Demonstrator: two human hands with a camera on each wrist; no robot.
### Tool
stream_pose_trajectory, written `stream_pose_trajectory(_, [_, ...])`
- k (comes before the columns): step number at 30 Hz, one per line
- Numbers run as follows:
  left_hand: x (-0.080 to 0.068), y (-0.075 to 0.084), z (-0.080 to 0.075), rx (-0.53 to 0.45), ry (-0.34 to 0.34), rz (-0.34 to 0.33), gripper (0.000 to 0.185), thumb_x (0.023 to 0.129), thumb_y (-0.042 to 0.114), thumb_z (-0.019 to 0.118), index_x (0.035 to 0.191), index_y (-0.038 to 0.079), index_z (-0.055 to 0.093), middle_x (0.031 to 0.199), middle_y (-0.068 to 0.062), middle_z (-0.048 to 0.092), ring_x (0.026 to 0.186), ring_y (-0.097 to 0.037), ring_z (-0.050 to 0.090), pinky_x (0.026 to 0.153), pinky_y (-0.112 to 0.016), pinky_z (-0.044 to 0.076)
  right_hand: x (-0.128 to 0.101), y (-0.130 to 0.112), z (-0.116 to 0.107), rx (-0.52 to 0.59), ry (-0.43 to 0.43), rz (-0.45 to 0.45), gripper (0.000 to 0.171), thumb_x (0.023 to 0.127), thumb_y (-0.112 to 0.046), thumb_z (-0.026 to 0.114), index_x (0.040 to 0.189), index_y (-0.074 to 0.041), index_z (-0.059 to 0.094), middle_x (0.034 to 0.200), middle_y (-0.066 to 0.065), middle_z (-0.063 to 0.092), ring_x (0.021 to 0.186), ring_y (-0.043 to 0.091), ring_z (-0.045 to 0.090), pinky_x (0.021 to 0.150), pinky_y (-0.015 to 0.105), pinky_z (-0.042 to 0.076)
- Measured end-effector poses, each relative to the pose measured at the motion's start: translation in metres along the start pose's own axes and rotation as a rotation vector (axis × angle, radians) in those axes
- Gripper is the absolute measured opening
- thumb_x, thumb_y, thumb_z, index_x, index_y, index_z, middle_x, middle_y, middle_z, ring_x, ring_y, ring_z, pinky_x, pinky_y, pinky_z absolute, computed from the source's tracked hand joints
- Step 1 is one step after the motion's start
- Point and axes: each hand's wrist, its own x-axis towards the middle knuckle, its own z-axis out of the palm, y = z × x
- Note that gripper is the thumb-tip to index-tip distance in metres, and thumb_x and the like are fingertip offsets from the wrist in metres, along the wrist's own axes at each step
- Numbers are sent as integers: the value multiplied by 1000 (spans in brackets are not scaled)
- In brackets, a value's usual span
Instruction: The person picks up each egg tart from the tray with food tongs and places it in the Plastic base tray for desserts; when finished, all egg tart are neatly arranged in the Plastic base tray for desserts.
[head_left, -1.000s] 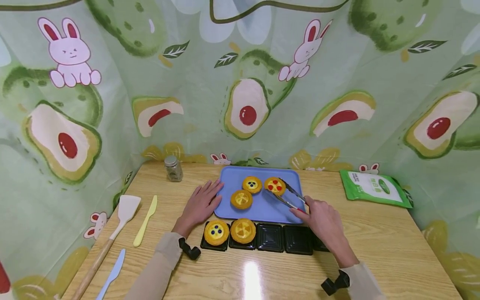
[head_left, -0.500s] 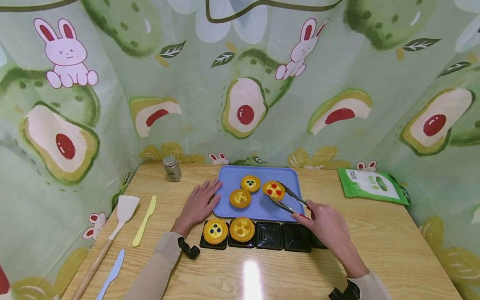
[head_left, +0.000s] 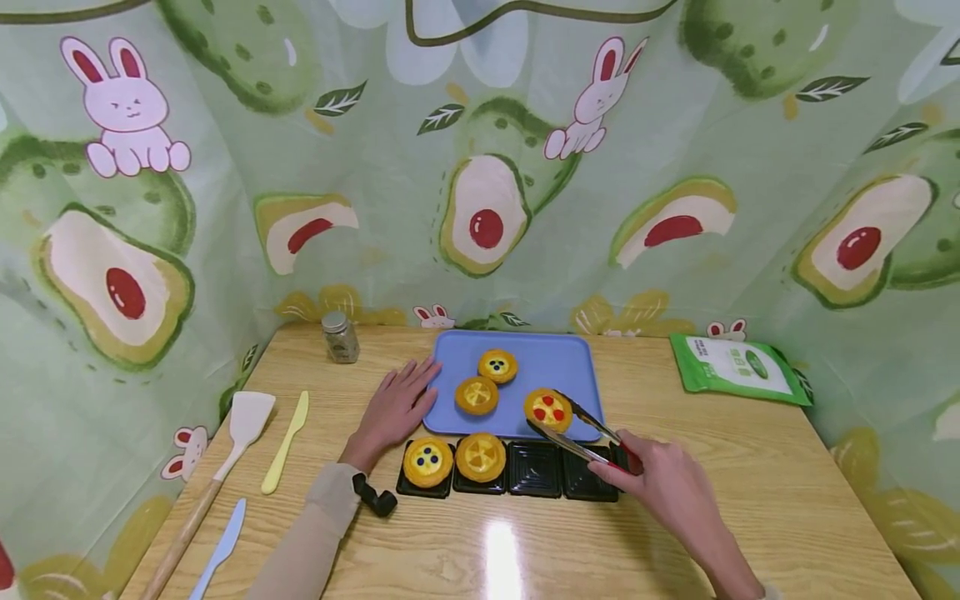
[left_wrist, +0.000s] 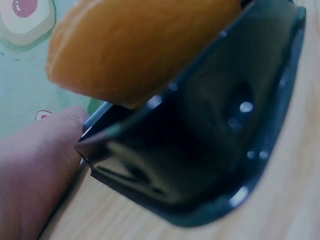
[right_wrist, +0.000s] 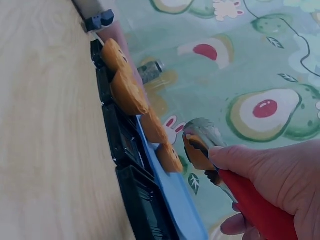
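My right hand (head_left: 671, 483) grips a pair of red-handled tongs (head_left: 570, 443). Between the tongs' tips is an egg tart with red dots (head_left: 548, 408); in the right wrist view this held tart (right_wrist: 197, 152) hangs above the blue tray (head_left: 536, 352). My left hand (head_left: 393, 408) lies flat, its fingers at the tray's left edge. On the tray are a blue-dotted tart (head_left: 497, 366) and a tart with yellow wedges (head_left: 476, 396). Two black square holders in front carry a larger blue-dotted tart (head_left: 427, 462) and a wedge-topped tart (head_left: 481, 457).
More black holders (head_left: 535, 469) continue the row to the right, partly under the tongs. A white spatula (head_left: 250, 417), a yellow knife (head_left: 287, 442) and a blue knife (head_left: 221, 546) lie left. A glass jar (head_left: 341, 340) and a green pouch (head_left: 738, 369) stand and lie behind.
The right hand has brought the tongs and the red-dotted tart toward the tray's front edge; the tongs have closed in on the tart. The left hand stays at the tray's edge.
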Motion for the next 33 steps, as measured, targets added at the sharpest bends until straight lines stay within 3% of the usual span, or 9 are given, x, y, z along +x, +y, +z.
stream_pose_trajectory(6, [-1,-2,0,2,8,-1,58,112,53,35,166,32,30,172,11,23,160,-26,20,128,-55,13,-15,-2,3,0,-41,9,53,86,-66,76,106,-16,76,61,-11,42,51,8,36,47,26,26])
stream_pose_trajectory(10, [-1,-2,0,4,17,3,58,112,52,36,166,31,31,172,10,25,160,-28,21,128,-56,14,-21,-4,6,-2,-78,24,53,86,-65,76,107,-17,75,63,-12,44,52,7,36,47,25,26])
stream_pose_trajectory(16, [-1,-1,0,2,15,-2,58,112,52,37,166,31,31,172,10,25,160,-27,20,128,-56,14,-29,-7,12,-20,-125,42,42,84,-61,80,93,-21,68,62,-13,43,52,8,37,48,24,26])
stream_pose_trajectory(22, [-2,1,-2,-2,18,-1,58,112,51,37,166,30,32,171,9,26,160,-27,21,128,-56,14,-35,-9,21,-21,-185,90,54,82,-59,82,113,-16,76,61,-10,41,54,9,37,51,25,24])
stream_pose_trajectory(28, [-2,2,-2,-7,17,2,58,112,51,37,166,30,32,171,9,26,160,-27,21,128,-56,14,-36,-9,25,-39,-201,103,47,82,-59,82,104,-19,73,60,-9,40,53,10,37,51,26,22])
stream_pose_trajectory(33, [-1,3,-1,-9,12,1,58,112,50,38,166,30,31,171,10,24,160,-27,20,128,-56,14,-38,-8,25,-36,-202,121,52,82,-59,82,111,-16,75,60,-8,40,54,10,36,51,26,20])
